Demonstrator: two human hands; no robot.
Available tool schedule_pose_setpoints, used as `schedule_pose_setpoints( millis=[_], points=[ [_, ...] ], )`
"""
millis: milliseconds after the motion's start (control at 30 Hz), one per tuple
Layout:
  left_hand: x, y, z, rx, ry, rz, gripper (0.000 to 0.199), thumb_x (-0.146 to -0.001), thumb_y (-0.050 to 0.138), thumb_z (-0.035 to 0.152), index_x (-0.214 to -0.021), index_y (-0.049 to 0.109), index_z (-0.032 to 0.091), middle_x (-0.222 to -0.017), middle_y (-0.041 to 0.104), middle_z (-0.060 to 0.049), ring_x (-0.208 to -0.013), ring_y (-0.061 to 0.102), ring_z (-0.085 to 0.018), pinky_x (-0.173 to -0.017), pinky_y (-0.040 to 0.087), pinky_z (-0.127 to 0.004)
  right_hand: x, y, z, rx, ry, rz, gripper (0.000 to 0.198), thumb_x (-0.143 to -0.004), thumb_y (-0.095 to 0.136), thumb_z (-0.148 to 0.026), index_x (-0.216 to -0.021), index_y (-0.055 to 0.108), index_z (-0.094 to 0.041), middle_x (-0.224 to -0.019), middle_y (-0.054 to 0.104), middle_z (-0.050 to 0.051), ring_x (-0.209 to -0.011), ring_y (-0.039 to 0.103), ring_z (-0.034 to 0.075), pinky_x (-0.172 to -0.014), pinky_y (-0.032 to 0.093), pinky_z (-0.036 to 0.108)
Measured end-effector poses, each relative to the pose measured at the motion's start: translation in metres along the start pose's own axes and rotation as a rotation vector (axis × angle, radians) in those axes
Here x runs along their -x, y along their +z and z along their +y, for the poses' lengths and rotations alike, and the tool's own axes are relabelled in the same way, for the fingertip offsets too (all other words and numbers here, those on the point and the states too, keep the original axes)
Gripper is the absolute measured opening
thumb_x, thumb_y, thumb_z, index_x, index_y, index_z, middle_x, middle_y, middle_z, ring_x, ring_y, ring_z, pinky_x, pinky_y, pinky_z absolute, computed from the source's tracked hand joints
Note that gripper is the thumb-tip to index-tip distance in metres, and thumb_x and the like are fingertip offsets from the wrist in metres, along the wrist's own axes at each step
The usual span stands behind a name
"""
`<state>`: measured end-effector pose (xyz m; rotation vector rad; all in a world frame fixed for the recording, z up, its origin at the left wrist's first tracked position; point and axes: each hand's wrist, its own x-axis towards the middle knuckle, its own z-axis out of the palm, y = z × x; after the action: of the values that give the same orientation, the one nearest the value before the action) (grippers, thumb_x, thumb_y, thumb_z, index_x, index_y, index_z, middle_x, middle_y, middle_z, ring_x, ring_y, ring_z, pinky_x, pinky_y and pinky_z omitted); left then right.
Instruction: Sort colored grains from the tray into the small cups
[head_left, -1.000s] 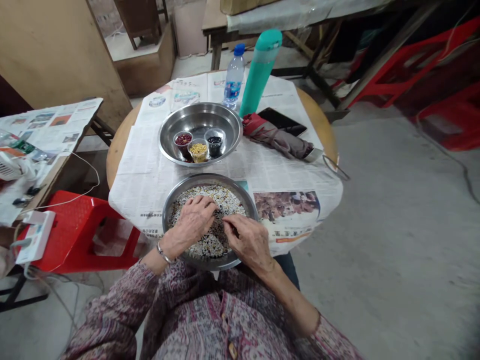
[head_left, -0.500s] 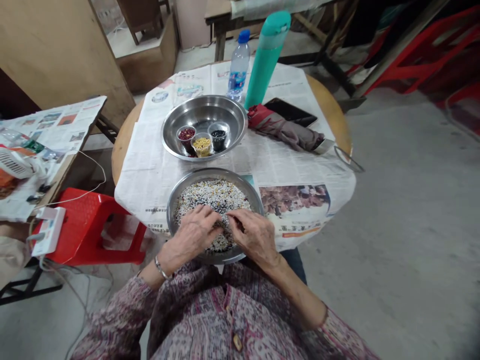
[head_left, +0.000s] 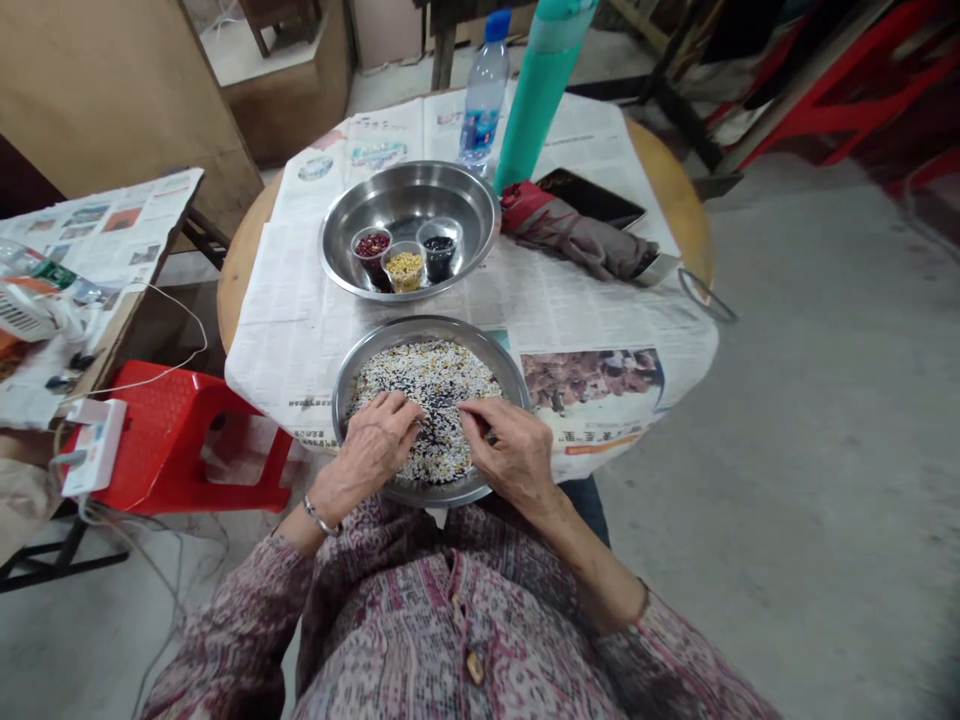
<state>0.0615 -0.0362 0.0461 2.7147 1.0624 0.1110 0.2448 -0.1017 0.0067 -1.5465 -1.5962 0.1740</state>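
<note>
L hand (head_left: 373, 450) flat on mixed grains (head_left: 435, 385), grip loose, holds nothing | R hand (head_left: 510, 450) fingertips pinched together in grains | steel pan (head_left: 517, 375) at near tabletop edge, w/ cup bowl (head_left: 465, 200) behind

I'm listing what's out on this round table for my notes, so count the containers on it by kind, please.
Steel pans: 2, near pan of mixed grains, far pan
Small cups: 3, red, yellow, black
Bottles: 2, water bottle, teal flask
Total: 7
</note>
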Motion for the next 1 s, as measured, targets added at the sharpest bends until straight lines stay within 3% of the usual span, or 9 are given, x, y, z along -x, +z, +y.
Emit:
schedule_pose_setpoints(
  millis=[400,1000],
  points=[
    [-0.0029,0.0040,0.0006,0.100,-0.010,0.072,0.007,-0.098,0.053,0.019,-0.102,0.058,0.020,-0.098,0.061,-0.003,-0.098,0.058,-0.018,-0.094,0.048,-0.035,-0.0002,0.0000,-0.0008,-0.002,-0.017,0.004,0.020,-0.094,0.051,-0.024,-0.090,0.071,-0.020,-0.085,0.076,0.006,-0.076,0.071,0.019,-0.073,0.051,0.030],
    [0.0004,0.0033,0.0027,0.102,-0.007,0.054,0.008,-0.097,0.054,0.018,-0.103,0.057,0.020,-0.098,0.060,-0.003,-0.099,0.057,-0.018,-0.093,0.050,-0.035,-0.0001,0.0009,0.0002,0.018,-0.085,0.041,0.016,-0.093,0.054,-0.019,-0.091,0.069,-0.019,-0.084,0.076,0.005,-0.076,0.071,0.018,-0.072,0.051,0.029]
  ],
)
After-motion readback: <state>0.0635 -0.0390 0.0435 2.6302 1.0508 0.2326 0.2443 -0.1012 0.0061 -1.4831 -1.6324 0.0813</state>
